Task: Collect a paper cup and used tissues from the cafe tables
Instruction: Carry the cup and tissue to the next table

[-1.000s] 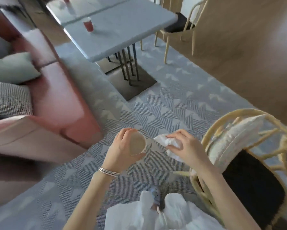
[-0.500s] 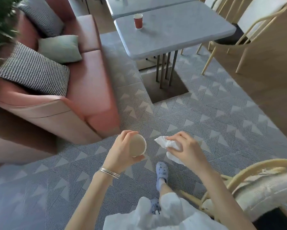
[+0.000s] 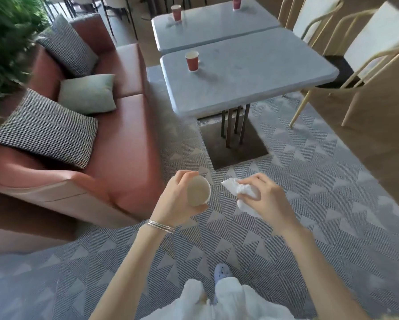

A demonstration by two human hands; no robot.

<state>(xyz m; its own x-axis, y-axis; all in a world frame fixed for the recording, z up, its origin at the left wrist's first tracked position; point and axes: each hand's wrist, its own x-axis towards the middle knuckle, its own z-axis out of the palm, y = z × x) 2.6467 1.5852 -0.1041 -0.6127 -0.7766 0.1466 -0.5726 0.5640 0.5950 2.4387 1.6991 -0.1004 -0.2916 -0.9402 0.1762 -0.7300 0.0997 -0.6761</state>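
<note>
My left hand (image 3: 178,199) grips a paper cup (image 3: 198,191) tilted so its pale inside faces me. My right hand (image 3: 266,197) holds crumpled white tissues (image 3: 238,191) just right of the cup; the two are apart. Ahead stands a grey cafe table (image 3: 251,75) with a red paper cup (image 3: 192,60) near its left edge. A second grey table (image 3: 212,26) behind it carries two more red cups, one at its far left (image 3: 176,12) and one at its far edge (image 3: 236,2). A white scrap, maybe a tissue, lies beside the far-left cup.
A red-brown bench sofa (image 3: 124,139) with checked and green cushions runs along the left. Light wooden chairs (image 3: 355,54) stand right of the tables. A green plant (image 3: 4,42) fills the top left. Patterned grey carpet (image 3: 309,192) lies underfoot.
The view has swung and moved toward the tables, which now look closer, with a second table in sight. The wicker chair at right has left the view. Both hands keep their holds.
</note>
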